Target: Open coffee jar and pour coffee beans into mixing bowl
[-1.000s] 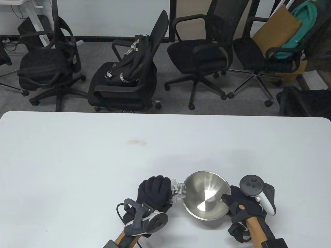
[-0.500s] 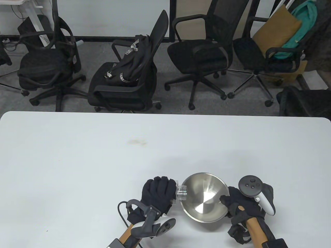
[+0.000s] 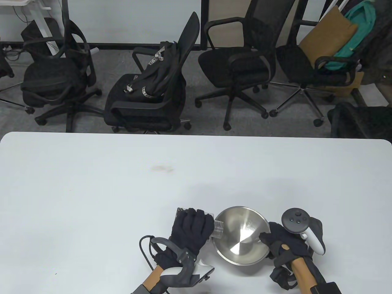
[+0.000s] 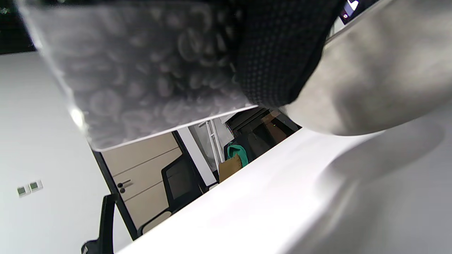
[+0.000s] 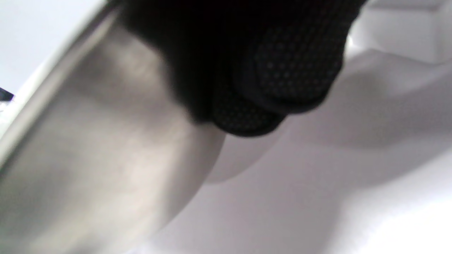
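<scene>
Left hand [image 3: 191,231], fingers wrapped around the coffee jar [image 3: 218,228], tips its mouth toward three o'clock over the mixing bowl [image 3: 242,239]; right hand [image 3: 283,243] grips the bowl's three-o'clock rim.

Both hands sit low and close together, left [image 3: 191,231] curled closed, right [image 3: 283,243] gripping, thumb forward.

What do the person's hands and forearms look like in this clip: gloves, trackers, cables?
Both the left hand and right hand wear black dotted-fabric gloves over bare forearms. The grey-and-white left tracker trails a black cable; the right tracker has a dark round button face and white handle.
</scene>
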Action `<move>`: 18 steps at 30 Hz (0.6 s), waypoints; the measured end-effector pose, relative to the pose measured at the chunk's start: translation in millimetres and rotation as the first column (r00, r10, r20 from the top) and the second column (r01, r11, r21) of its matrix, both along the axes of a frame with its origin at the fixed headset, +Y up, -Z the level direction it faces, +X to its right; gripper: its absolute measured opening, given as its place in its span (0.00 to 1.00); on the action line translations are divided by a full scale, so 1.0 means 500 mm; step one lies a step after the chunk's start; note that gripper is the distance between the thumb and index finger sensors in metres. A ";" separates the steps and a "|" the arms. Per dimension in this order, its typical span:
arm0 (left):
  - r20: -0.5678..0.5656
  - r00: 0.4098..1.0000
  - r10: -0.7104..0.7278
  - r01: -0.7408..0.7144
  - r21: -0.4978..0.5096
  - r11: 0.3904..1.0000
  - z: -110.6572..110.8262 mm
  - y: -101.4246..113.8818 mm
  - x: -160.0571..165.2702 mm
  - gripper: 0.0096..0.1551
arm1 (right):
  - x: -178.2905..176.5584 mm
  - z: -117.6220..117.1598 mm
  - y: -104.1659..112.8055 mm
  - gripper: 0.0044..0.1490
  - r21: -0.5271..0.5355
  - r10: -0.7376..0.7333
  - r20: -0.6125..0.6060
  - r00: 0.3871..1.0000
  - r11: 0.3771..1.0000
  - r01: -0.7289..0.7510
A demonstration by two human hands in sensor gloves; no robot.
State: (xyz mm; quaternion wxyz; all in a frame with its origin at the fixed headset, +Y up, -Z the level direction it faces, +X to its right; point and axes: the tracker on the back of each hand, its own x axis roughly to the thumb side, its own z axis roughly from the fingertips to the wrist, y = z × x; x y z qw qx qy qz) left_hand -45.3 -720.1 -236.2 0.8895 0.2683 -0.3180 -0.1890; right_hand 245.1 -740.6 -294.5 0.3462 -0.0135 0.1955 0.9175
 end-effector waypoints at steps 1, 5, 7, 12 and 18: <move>0.001 1.000 -0.006 0.006 0.008 1.000 0.001 0.000 0.001 0.54 | 0.000 0.000 0.000 0.23 0.000 -0.001 0.000 1.000 1.000 0.001; 0.009 1.000 -0.027 0.026 0.036 0.999 0.005 0.002 0.003 0.54 | 0.000 0.000 0.000 0.23 -0.001 -0.009 -0.001 1.000 1.000 0.009; 0.011 0.999 -0.042 0.042 0.052 0.998 0.006 0.004 0.004 0.54 | -0.001 0.000 0.001 0.23 0.002 -0.007 -0.004 1.000 1.000 0.007; 0.015 0.998 -0.067 0.066 0.079 0.995 0.009 0.009 0.005 0.54 | -0.004 0.000 0.001 0.23 0.002 -0.005 -0.013 1.000 1.000 0.005; 0.027 0.994 -0.108 0.104 0.120 0.987 0.014 0.014 0.008 0.53 | -0.005 0.001 0.001 0.23 0.001 -0.005 -0.018 1.000 1.000 0.005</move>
